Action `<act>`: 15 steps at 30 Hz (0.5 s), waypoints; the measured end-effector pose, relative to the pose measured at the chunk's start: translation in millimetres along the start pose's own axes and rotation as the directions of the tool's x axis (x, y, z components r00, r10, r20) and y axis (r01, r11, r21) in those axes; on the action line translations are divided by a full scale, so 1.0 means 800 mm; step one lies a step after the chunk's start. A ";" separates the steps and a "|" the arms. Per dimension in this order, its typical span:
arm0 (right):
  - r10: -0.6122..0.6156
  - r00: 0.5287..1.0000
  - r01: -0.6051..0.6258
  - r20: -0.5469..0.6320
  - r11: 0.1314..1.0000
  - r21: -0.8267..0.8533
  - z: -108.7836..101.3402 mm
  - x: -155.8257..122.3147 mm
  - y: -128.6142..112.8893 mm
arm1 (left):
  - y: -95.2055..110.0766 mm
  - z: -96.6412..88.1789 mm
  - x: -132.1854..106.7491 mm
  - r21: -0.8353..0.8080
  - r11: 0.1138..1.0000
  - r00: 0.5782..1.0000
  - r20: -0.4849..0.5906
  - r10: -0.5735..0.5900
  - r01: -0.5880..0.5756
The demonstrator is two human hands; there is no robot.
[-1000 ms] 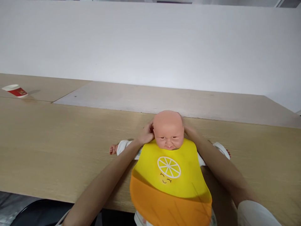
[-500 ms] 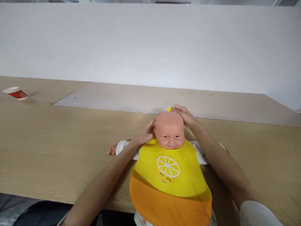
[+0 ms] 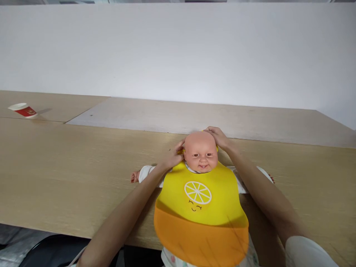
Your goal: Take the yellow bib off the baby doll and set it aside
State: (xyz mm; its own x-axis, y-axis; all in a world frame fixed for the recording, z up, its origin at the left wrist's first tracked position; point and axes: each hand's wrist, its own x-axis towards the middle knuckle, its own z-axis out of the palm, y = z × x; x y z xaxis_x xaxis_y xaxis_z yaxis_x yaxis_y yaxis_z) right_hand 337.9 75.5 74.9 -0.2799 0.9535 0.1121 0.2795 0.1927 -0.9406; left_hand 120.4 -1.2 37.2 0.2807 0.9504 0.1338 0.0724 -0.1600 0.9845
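Note:
A bald baby doll (image 3: pixel 200 150) in a white patterned outfit lies face up at the table's near edge, its arms spread sideways. Over its chest is a yellow bib (image 3: pixel 172 189) with a lemon slice, a smiling face and an orange pocket (image 3: pixel 200 237). My left hand (image 3: pixel 175 155) is closed on the bib's neck strap beside one side of the head. Behind the other side, my right hand (image 3: pixel 218 137) pinches the strap too, with a bit of yellow showing at its fingers. The doll's head hides most fingertips and the strap ends.
A red and white paper cup (image 3: pixel 25 110) stands far left on the wooden table (image 3: pixel 69 170). Behind the table rises a white wall (image 3: pixel 178 52). A black chair (image 3: pixel 52 252) is below the table edge at lower left.
The doll's head has tipped back, so its face and neck show more. My right hand has lowered slightly behind the head, and less of the yellow strap end shows there.

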 end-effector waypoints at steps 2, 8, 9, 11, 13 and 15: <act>0.007 0.999 -0.010 -0.033 0.998 -0.069 0.000 0.001 0.004 | -0.002 0.000 0.000 0.012 1.000 1.000 -0.004 -0.009 0.009; -0.017 0.999 0.010 -0.029 0.974 -0.227 -0.005 0.004 0.010 | -0.007 -0.003 -0.001 0.050 0.998 1.000 0.000 -0.027 0.027; -0.024 1.000 0.019 -0.014 0.965 -0.262 -0.007 0.005 0.010 | -0.008 -0.005 -0.001 0.052 0.998 0.999 0.003 -0.040 0.040; -0.035 0.999 0.044 0.032 0.934 -0.354 -0.012 0.006 0.009 | -0.010 -0.007 0.000 0.062 0.996 0.998 0.019 -0.058 0.057; -0.021 0.996 0.059 0.088 0.890 -0.452 -0.018 0.006 0.005 | -0.010 -0.010 0.002 0.078 0.995 0.997 0.049 -0.063 0.059; 0.008 0.989 0.074 0.147 0.837 -0.542 -0.024 0.006 0.000 | -0.010 -0.013 0.003 0.087 0.994 0.995 0.076 -0.067 0.060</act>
State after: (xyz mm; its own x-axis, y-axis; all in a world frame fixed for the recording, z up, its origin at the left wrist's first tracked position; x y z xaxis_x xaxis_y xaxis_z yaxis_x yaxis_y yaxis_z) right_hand 354.2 84.4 82.0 -0.4094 0.9106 0.0562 0.7114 0.3572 -0.6053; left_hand 110.5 5.0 31.2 0.3474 0.9359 0.0589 0.1721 -0.1253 0.9771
